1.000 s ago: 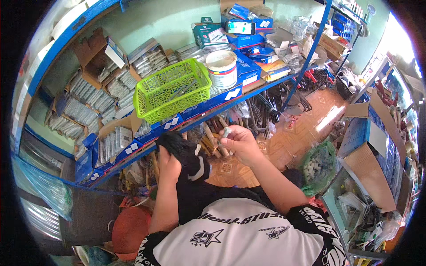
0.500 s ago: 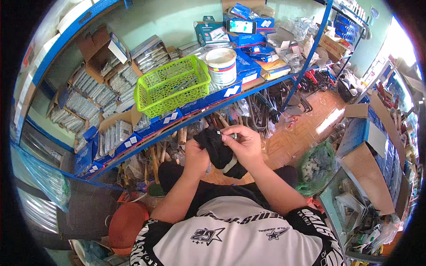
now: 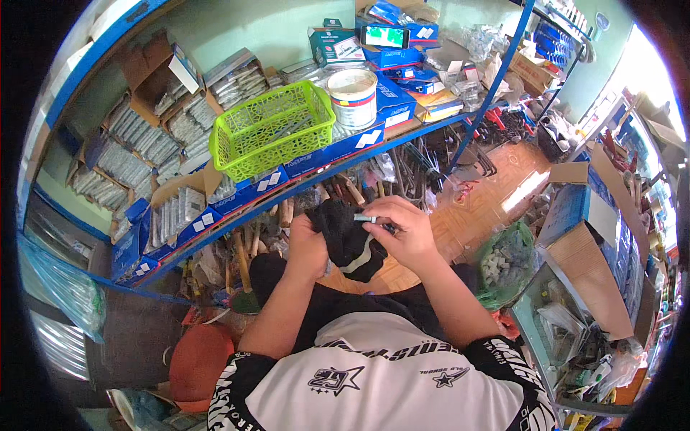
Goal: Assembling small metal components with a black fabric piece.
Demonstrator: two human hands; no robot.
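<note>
Bunched black cloth [image 3: 343, 233] with a pale band along its lower side hangs in front of me, above my lap. My left hand [image 3: 307, 248] is closed around its left side. On the cloth's right side, my right hand [image 3: 402, 233] pinches a small pale stick-like piece [image 3: 365, 218] between thumb and fingers. That piece lies against the upper right of the cloth; a dark end shows under my fingers. Its exact kind is too small to tell, and the folds hide what the cloth is.
On the blue-edged shelf ahead stand a green plastic basket [image 3: 273, 133], a white bucket [image 3: 352, 100], a phone [image 3: 386, 36] and boxes of packaged goods [image 3: 176, 215]. Wooden handles [image 3: 244, 262] crowd below. To the right are a green bag [image 3: 505, 262] and an opened carton [image 3: 586, 266].
My right hand has shifted slightly right, and the pale stick-like piece in its fingers now shows more. The left hand keeps its hold on the cloth. My view has shifted slightly.
</note>
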